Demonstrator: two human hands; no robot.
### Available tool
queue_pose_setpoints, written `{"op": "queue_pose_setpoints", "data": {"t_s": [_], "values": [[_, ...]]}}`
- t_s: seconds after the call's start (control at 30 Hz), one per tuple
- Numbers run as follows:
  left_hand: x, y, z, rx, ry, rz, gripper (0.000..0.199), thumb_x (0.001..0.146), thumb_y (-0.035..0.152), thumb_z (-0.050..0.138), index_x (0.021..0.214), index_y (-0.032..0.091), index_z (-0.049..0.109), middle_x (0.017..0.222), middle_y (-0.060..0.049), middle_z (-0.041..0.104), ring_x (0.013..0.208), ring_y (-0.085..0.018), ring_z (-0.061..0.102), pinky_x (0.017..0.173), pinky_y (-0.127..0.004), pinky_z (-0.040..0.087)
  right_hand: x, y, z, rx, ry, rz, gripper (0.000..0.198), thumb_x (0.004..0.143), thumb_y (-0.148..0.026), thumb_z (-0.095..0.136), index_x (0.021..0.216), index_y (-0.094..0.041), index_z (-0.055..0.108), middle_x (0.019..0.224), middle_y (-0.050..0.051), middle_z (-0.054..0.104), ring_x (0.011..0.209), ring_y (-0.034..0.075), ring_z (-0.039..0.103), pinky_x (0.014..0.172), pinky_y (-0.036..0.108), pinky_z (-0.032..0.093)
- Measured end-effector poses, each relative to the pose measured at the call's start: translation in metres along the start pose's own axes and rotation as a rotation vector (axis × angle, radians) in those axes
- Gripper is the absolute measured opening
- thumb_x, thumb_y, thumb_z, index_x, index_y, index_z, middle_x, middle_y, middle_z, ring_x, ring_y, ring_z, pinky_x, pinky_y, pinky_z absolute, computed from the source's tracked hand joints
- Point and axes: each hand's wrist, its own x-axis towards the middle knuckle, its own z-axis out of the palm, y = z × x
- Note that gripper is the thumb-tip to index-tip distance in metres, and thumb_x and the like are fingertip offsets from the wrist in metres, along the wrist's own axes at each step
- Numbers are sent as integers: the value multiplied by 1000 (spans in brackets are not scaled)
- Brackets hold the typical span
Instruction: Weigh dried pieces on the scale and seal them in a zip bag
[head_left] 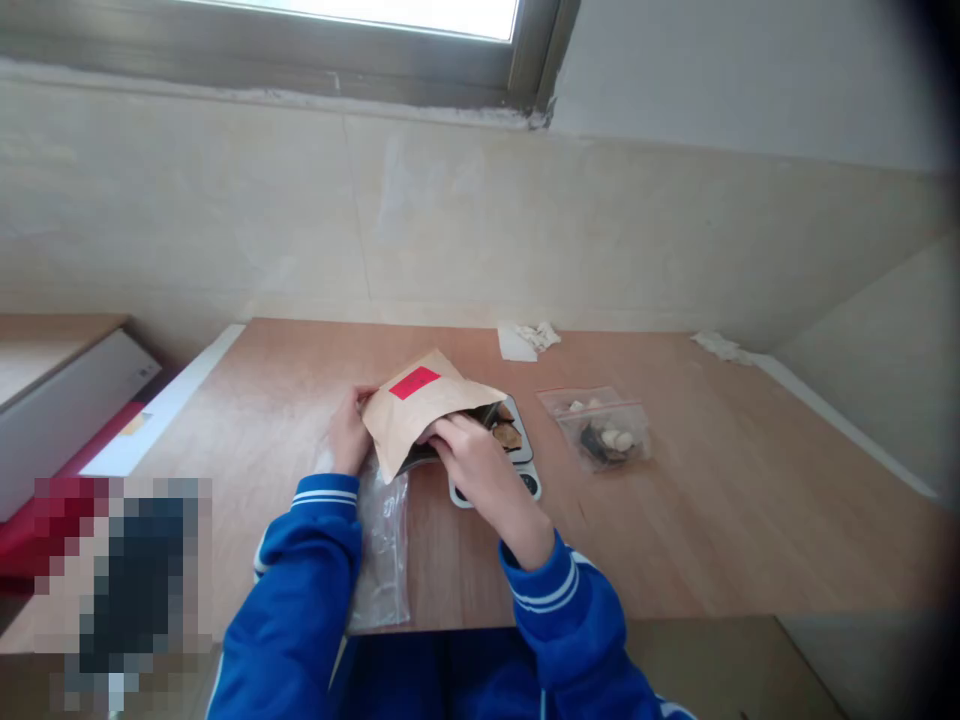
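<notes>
My left hand (pixel 349 432) grips the left side of a brown kraft paper bag (pixel 431 395) with a red label; most of its fingers are behind the bag. The bag is tilted, its mouth toward me and to the right. My right hand (pixel 471 455) reaches into that mouth with bent, closed fingers, the fingertips hidden inside. Partly under the bag and right hand is a white kitchen scale (pixel 523 440), with brown dried slices (pixel 507 435) on it. A clear zip bag (pixel 382 560) lies flat by my left forearm.
To the right lies a clear zip bag (pixel 611 430) with dark and whitish pieces. White paper and a crumpled tissue (pixel 538 338) sit at the table's back edge, below the wall. A blurred-out patch (pixel 135 580) covers the lower left, beside a red item (pixel 45 535).
</notes>
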Motion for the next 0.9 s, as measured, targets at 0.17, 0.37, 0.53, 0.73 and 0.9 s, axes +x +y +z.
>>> {"op": "queue_pose_setpoints", "data": {"t_s": [0.17, 0.37, 0.53, 0.73, 0.9], "values": [[0, 5, -3, 92, -36, -7, 36, 79, 34, 55, 113, 24, 59, 111, -7, 70, 104, -27, 63, 88, -38, 46, -26, 3, -24, 242, 416, 22, 16, 95, -18, 48, 90, -24, 62, 95, 3, 69, 95, 17, 65, 87, 32, 52], [2, 9, 0, 200, -47, -86, 47, 85, 54, 46, 118, 21, 55, 114, -12, 67, 108, -34, 60, 95, -48, 40, -79, 56, -26, 149, 558, 278, 7, 91, -28, 57, 93, -22, 60, 91, 5, 68, 88, 19, 65, 82, 34, 53], [3, 5, 3, 146, 27, -153, 56, 87, 64, 35, 109, 18, 56, 102, -14, 68, 100, -32, 62, 88, -45, 44, -110, 94, -25, -99, 322, 232, 14, 95, -27, 47, 95, -23, 61, 91, 5, 70, 85, 20, 66, 79, 35, 52], [5, 1, 3, 139, 54, -128, 50, 88, 62, 36, 103, 18, 56, 96, -14, 67, 92, -30, 63, 81, -41, 46, -106, 99, -23, -142, 158, 110, 23, 97, -18, 39, 98, -22, 61, 92, 6, 70, 88, 21, 68, 77, 34, 54], [5, 1, 3, 145, 51, -121, 45, 89, 59, 37, 98, 19, 56, 94, -13, 67, 91, -29, 63, 79, -40, 46, -110, 99, -26, -143, 110, 77, 28, 95, -13, 37, 102, -23, 62, 95, 6, 71, 90, 21, 69, 79, 35, 56]]}}
